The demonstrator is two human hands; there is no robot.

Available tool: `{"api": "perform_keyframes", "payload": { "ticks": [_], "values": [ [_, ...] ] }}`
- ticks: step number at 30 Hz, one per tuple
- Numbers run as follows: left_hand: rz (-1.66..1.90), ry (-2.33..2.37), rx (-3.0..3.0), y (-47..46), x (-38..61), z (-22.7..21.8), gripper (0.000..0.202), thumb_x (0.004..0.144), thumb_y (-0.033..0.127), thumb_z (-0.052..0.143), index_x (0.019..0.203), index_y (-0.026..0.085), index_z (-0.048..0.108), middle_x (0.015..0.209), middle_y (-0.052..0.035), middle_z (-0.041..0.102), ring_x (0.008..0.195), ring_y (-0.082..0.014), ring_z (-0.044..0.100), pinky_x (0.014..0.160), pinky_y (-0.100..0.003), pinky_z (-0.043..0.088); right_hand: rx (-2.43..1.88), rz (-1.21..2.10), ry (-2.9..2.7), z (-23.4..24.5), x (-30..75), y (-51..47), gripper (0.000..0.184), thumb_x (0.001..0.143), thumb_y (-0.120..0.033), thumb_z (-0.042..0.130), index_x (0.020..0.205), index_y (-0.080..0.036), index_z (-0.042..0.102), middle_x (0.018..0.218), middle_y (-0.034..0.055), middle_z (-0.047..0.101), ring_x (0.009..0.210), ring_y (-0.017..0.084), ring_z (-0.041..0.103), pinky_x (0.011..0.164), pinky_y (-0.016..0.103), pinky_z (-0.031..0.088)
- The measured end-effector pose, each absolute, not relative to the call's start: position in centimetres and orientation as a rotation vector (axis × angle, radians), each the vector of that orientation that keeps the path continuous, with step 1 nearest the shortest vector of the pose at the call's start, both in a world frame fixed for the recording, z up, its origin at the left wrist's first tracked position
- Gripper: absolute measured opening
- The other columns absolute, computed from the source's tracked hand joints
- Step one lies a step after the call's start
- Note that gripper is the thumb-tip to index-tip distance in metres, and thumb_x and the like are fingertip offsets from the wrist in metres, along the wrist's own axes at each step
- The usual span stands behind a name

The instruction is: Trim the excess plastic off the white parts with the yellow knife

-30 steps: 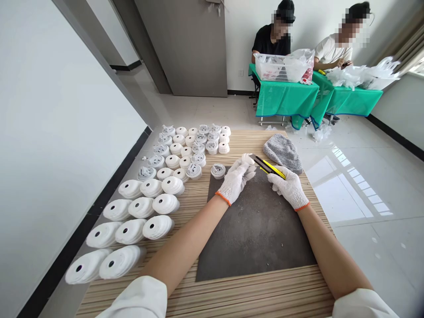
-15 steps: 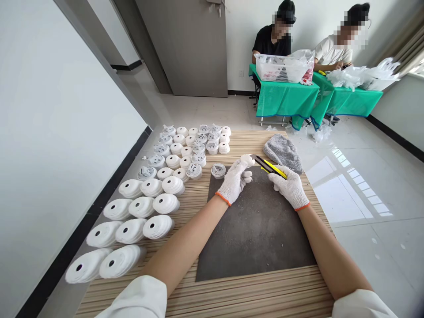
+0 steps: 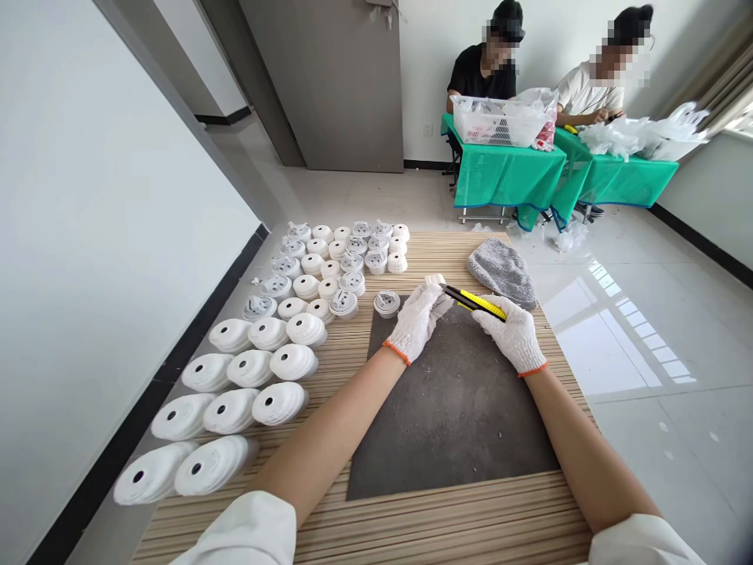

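My left hand (image 3: pixel 415 323), in a white knit glove with an orange cuff, grips a small white ribbed piece (image 3: pixel 435 278). Its fingers hide most of that piece. A yellow and black utility knife (image 3: pixel 481 304) is held in my gloved right hand (image 3: pixel 511 333). The knife slants toward the left, its tip at the white piece; I cannot tell whether the blade touches it. Both hands are above a dark grey mat (image 3: pixel 452 416). Just left of my left hand, a round white part with a grey top (image 3: pixel 387 303) stands at the mat's far corner.
Several rows of white ribbed round parts (image 3: pixel 271 404) cover the left of the striped table (image 3: pixel 447 526). A grey cloth (image 3: pixel 502 271) lies at the far right. Beyond, two people sit at green-covered tables (image 3: pixel 506 176) with a white basket (image 3: pixel 497 124) and plastic bags (image 3: pixel 623 137).
My left hand has turned, and more of the white piece shows above its fingers. The knife has shifted slightly left and down with my right hand.
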State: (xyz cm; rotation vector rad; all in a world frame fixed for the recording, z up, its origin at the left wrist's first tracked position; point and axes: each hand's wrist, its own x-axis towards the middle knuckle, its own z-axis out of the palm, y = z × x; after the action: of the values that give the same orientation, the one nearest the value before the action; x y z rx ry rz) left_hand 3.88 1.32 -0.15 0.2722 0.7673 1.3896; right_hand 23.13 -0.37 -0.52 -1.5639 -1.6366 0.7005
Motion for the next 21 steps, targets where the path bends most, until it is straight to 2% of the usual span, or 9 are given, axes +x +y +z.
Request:
{"api": "perform_keyframes", "payload": {
  "ticks": [4, 7, 10, 12, 15, 18, 21],
  "values": [
    [1.392, 0.786, 0.302, 1.1, 3.9, 0.0, 0.021, 0.078, 0.023, 0.083, 0.095, 0.018, 0.072, 0.08, 0.0026, 0.07, 0.073, -0.0067, 0.065, 0.088, -0.025, 0.058, -1.531, 0.793, -1.584, -0.6, 23.2, -0.3, 0.048, 0.079, -0.048, 0.076, 0.118, -0.021, 0.075, 0.076, 0.0006, 0.07, 0.061, 0.015, 0.062, 0.062, 0.028, 0.052],
    [1.376, 0.806, 0.352, 1.0, 3.7, 0.0, 0.024, 0.078, 0.031, 0.084, 0.095, 0.019, 0.071, 0.082, 0.0011, 0.069, 0.075, -0.0083, 0.066, 0.079, -0.022, 0.058, -1.533, 0.901, -1.501, -0.2, 23.1, -0.3, 0.048, 0.077, -0.047, 0.078, 0.117, -0.02, 0.075, 0.072, -0.0012, 0.068, 0.057, 0.013, 0.059, 0.058, 0.025, 0.05],
    [1.323, 0.886, 0.428, 1.0, 3.5, -0.1, 0.022, 0.078, 0.032, 0.084, 0.092, 0.02, 0.071, 0.088, -0.0008, 0.07, 0.071, -0.0063, 0.065, 0.056, -0.013, 0.047, -1.551, 0.983, -1.407, 0.2, 23.0, -0.3, 0.049, 0.078, -0.047, 0.077, 0.118, -0.02, 0.074, 0.068, -0.0022, 0.065, 0.052, 0.011, 0.055, 0.051, 0.022, 0.046],
    [1.297, 0.915, 0.47, 1.1, 3.5, -0.2, 0.018, 0.08, 0.029, 0.083, 0.087, 0.02, 0.07, 0.081, 0.0003, 0.068, 0.062, -0.0031, 0.058, 0.048, -0.011, 0.038, -1.542, 1.03, -1.398, 0.3, 23.0, -0.3, 0.049, 0.078, -0.046, 0.077, 0.119, -0.02, 0.073, 0.068, -0.0022, 0.065, 0.051, 0.01, 0.054, 0.047, 0.021, 0.043],
    [1.286, 0.912, 0.474, 1.1, 3.6, -0.2, 0.01, 0.083, 0.022, 0.079, 0.084, 0.019, 0.07, 0.073, 0.0017, 0.064, 0.06, -0.0023, 0.056, 0.056, -0.01, 0.044, -1.559, 1.01, -1.389, 0.3, 23.0, -0.2, 0.049, 0.077, -0.046, 0.077, 0.119, -0.019, 0.073, 0.067, -0.0023, 0.064, 0.05, 0.01, 0.053, 0.045, 0.02, 0.041],
    [1.337, 0.877, 0.449, 1.0, 3.9, -0.1, 0.006, 0.082, 0.013, 0.076, 0.084, 0.017, 0.072, 0.084, 0.0002, 0.069, 0.076, -0.0044, 0.064, 0.076, -0.013, 0.054, -1.549, 1.039, -1.416, 0.3, 23.0, -0.2, 0.047, 0.078, -0.046, 0.077, 0.117, -0.019, 0.074, 0.067, -0.0027, 0.063, 0.05, 0.009, 0.052, 0.045, 0.02, 0.04],
    [1.372, 0.833, 0.424, 1.1, 4.1, -0.1, 0.004, 0.081, 0.014, 0.076, 0.081, 0.015, 0.072, 0.087, -0.0007, 0.07, 0.085, -0.0072, 0.067, 0.092, -0.021, 0.055, -1.554, 1.035, -1.424, 0.4, 23.0, -0.3, 0.047, 0.077, -0.046, 0.077, 0.116, -0.019, 0.074, 0.068, -0.0028, 0.064, 0.051, 0.009, 0.053, 0.046, 0.02, 0.041]
  ]
}}
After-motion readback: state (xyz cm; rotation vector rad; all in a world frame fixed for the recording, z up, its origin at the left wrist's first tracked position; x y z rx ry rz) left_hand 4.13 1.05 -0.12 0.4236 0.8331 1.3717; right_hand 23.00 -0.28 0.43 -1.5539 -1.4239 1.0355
